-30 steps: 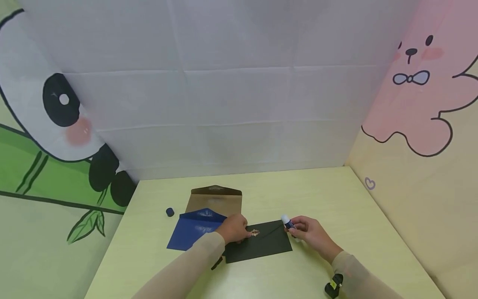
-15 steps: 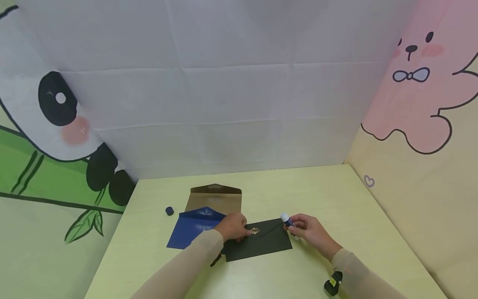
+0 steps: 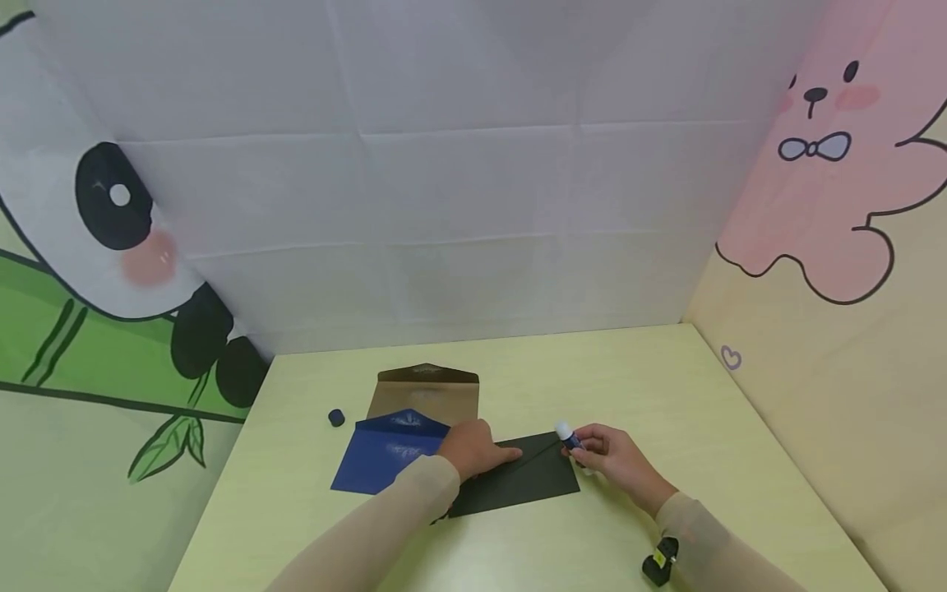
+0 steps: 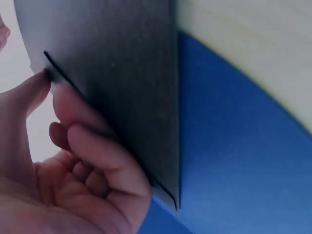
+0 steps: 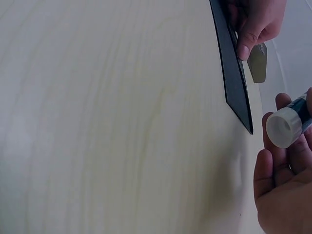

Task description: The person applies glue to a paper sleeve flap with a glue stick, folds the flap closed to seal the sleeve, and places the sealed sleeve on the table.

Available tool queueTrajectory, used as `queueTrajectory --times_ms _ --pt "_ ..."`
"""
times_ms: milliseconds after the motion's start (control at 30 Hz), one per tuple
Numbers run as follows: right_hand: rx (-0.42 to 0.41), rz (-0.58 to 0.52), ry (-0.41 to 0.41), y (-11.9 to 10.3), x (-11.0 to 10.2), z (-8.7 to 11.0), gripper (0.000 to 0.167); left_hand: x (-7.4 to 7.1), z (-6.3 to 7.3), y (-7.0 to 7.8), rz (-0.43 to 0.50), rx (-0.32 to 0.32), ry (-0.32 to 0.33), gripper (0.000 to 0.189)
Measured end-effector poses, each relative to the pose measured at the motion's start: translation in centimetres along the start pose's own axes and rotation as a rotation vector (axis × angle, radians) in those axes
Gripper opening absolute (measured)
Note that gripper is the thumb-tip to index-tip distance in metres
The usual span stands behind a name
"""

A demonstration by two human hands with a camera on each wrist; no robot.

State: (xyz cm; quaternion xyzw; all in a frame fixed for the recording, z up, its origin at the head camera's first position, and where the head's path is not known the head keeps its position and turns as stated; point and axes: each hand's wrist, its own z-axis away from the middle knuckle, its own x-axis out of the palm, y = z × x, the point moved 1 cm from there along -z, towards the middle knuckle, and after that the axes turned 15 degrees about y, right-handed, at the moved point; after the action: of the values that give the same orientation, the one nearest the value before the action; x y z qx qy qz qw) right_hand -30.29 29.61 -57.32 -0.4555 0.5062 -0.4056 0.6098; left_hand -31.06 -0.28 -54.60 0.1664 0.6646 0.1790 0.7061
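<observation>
My left hand (image 3: 477, 450) is on a black envelope (image 3: 540, 477) whose flap is folded down, the thumb stretched over the flap's point. In the left wrist view, the fingers (image 4: 105, 151) curl at the flap edge, with the thumb beside them. My right hand (image 3: 621, 464) holds a glue stick (image 3: 571, 439) by its blue body, white end up, close to the envelope's upper right corner. That glue stick (image 5: 285, 126) points its hollow-looking pale end toward the right wrist camera. A blue envelope (image 3: 385, 460) lies left of the black one, partly under the left hand.
Behind the blue envelope lies a brown envelope (image 3: 425, 401) with its dark flap raised. A small dark blue cap (image 3: 336, 418) sits on the pale wooden table (image 3: 629, 378) at the left. White sheeting (image 3: 459, 189) closes off the back, and printed walls stand on both sides.
My left hand has slid right along the flap, and its thumb now covers the gold emblem seen before. The right hand and glue stick stay nearly still.
</observation>
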Motion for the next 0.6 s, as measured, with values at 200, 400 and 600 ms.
queueTrajectory --times_ms 200,400,600 --pt "0.001 -0.002 -0.001 -0.1 0.0 0.1 0.032 1.6 0.2 0.5 -0.146 -0.020 0.088 0.070" --pt "0.002 -0.010 -0.009 -0.1 0.1 0.1 0.033 1.6 0.2 0.4 -0.148 -0.016 0.095 0.070" --pt "0.002 -0.016 -0.011 0.0 0.1 0.1 0.034 0.9 0.4 0.0 -0.045 -0.015 0.084 0.064"
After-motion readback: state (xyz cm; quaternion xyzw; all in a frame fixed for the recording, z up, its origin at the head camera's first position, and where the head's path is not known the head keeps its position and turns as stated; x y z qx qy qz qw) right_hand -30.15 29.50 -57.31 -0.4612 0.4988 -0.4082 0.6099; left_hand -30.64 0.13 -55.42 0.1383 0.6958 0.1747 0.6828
